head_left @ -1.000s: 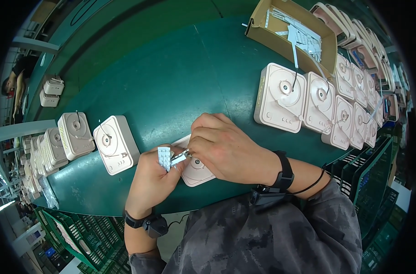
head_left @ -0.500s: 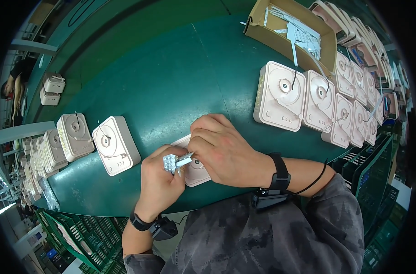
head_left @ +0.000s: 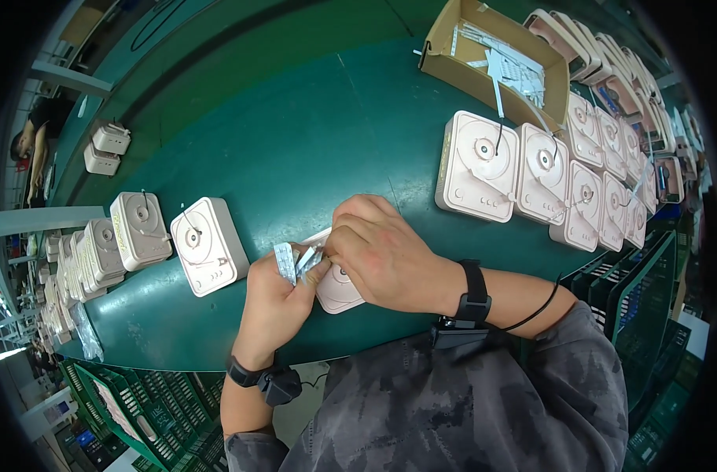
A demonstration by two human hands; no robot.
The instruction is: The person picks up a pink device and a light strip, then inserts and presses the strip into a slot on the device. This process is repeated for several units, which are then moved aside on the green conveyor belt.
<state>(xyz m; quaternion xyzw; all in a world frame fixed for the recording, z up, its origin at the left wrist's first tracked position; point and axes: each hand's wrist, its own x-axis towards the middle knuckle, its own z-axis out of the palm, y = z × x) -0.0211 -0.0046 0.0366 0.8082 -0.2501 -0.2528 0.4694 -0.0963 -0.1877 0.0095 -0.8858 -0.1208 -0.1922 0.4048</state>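
A pale pink device shaped like a small record player lies on the green table in front of me, largely covered by my hands. My left hand is closed around several short white-and-pale-blue strips, which poke up between thumb and fingers. Over the device's upper part, my right hand has its fingers curled and pinched together against the left fingertips. Whatever the right fingers grip is hidden behind them.
To the left stands a matching pink device with a short black cable, beside a row of others. More devices are grouped at the right. Behind them, a cardboard box contains many white strips. Green racks stand below the table's near edge.
The whole view has shifted slightly. The strips in my left hand have tilted and fanned a little, while both hands stay together over the device.
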